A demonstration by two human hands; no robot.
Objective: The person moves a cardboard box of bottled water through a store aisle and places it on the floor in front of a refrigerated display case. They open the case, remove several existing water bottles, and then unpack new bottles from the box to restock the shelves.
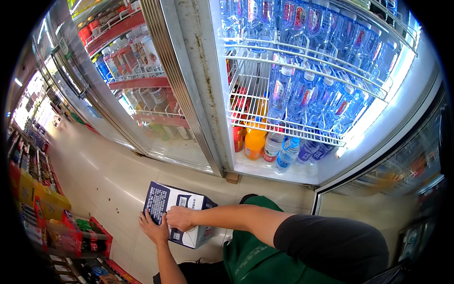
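Note:
A white and dark blue cardboard carton [184,202] bearing print stands on the tiled floor in front of an upright drinks cooler. My left hand [154,227] rests on the dark printed edge of its top, fingers spread. Against the middle of the top lies my right hand [180,218], its fingers curled; whether they grip a flap or the carton's edge cannot be seen. The cooler's white wire shelves [283,129] hold rows of clear water bottles [306,93]. On the cooler floor stand an orange drink bottle [254,142] and several water bottles [288,154].
The open glass cooler door [372,184] extends at the right. To the left is a closed glass-door cooler [138,81] with bottles inside. Store shelving [35,174] and red crates of bottles [87,236] line the left side. A small wooden block [232,178] sits under the cooler's edge.

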